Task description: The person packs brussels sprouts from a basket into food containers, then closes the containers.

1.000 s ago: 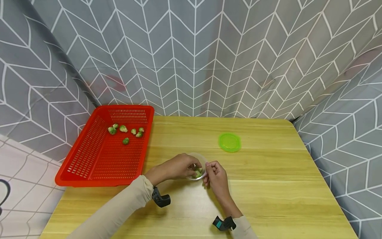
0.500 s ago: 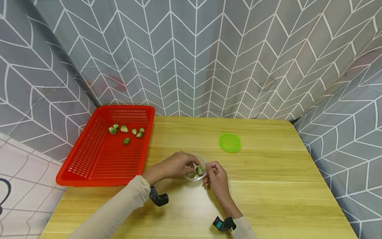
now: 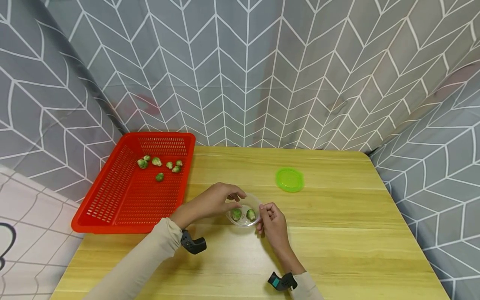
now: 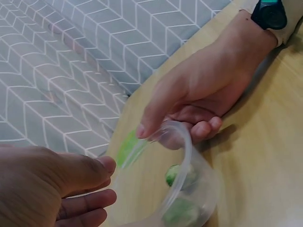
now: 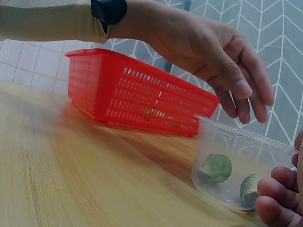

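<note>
A clear round tub [image 3: 243, 223] stands on the wooden table with two Brussels sprouts in it, one at the left [image 3: 236, 214] and one at the right [image 3: 250, 214]. Above the tub's left rim hovers my left hand [image 3: 214, 201], fingers loosely bent and parted, nothing between them; the right wrist view shows this hand [image 5: 213, 56] empty over the opening. My right hand [image 3: 274, 225] pinches the tub's right rim between thumb and fingers, and the left wrist view shows that hand [image 4: 203, 85] at the rim too.
A red perforated basket [image 3: 150, 205] with several sprouts [image 3: 159, 177] near its back stands at the left of the table. Behind the tub, to the right, lies a green lid [image 3: 289, 179]. A patterned curtain [image 3: 243, 75] hangs along the table's back edge.
My left hand has drawn up and left out of the tub, its fingers now apart and both sprouts uncovered. The right hand has stayed on the rim.
</note>
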Motion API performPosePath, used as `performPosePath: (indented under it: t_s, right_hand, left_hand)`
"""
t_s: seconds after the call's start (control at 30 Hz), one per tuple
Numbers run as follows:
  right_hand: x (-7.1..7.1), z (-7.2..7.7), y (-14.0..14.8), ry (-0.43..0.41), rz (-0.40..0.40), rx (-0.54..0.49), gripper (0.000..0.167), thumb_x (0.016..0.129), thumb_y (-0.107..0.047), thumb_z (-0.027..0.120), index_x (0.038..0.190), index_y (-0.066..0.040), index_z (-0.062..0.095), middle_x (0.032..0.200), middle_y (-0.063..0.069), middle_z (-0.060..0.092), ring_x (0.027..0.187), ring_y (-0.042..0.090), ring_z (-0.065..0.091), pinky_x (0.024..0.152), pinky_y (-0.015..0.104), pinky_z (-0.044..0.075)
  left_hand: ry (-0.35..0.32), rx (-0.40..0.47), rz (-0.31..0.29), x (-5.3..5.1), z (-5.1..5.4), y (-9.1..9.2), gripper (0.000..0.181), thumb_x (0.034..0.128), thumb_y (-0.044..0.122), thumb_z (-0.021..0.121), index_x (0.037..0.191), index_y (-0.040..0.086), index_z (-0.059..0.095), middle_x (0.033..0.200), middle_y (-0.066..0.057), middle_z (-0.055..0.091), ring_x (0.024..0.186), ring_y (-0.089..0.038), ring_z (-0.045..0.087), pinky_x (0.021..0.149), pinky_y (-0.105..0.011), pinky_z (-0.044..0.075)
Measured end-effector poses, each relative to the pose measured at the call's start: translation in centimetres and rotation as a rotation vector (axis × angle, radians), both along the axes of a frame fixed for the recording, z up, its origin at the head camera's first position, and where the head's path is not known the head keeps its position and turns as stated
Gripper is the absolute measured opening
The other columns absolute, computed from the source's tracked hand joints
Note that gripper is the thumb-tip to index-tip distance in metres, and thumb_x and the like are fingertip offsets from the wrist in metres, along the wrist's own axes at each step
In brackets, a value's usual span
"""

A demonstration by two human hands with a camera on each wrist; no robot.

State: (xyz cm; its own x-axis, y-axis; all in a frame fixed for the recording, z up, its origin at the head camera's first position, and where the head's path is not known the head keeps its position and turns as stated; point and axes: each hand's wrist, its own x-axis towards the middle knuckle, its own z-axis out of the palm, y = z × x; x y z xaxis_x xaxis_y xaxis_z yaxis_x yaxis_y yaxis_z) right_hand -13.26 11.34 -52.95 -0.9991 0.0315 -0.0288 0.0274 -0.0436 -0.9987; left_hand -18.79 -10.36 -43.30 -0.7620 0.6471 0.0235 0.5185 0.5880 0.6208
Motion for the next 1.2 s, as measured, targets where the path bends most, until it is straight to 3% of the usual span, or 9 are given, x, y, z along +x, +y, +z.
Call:
performPosePath:
  t_s: [0.47, 0.9, 1.2]
  right_hand:
    - [0.0, 0.1, 0.1, -0.007, -0.005, 0.008, 0.031, 0.104, -0.023, 0.059, 0.099, 0.008, 0.058, 0.07, 0.029, 0.06, 0.045, 0.018, 0.056, 0.04, 0.031, 0.049]
    - [0.0, 0.4, 0.1, -0.001, -0.012, -0.007, 0.035, 0.102, -0.025, 0.061, 0.097, 0.009, 0.056, 0.068, 0.024, 0.059, 0.046, 0.017, 0.055, 0.04, 0.028, 0.048]
    - [0.0, 0.3, 0.0, -0.004, -0.008, 0.008, 0.035, 0.103, -0.026, 0.061, 0.097, 0.009, 0.056, 0.067, 0.02, 0.061, 0.046, 0.017, 0.056, 0.04, 0.028, 0.049]
  left_hand:
    - [0.045, -0.002, 0.088, 0.0, 0.9, -1.6, 0.031, 0.0912, 0.021, 0.077, 0.12, 0.009, 0.071, 0.115, -0.001, 0.073, 0.104, -0.016, 0.069, 0.094, -0.036, 0.055]
    - [0.104, 0.033, 0.144, -0.2, 0.9, -3.8, 0.031, 0.0891, 0.018, 0.079, 0.119, 0.011, 0.072, 0.115, -0.001, 0.073, 0.104, -0.02, 0.069, 0.096, -0.038, 0.055]
    - [0.09, 0.066, 0.189, -0.4, 1.7, -6.0, 0.031, 0.0906, 0.018, 0.077, 0.12, 0.008, 0.071, 0.116, -0.007, 0.073, 0.106, -0.028, 0.069, 0.097, -0.044, 0.054]
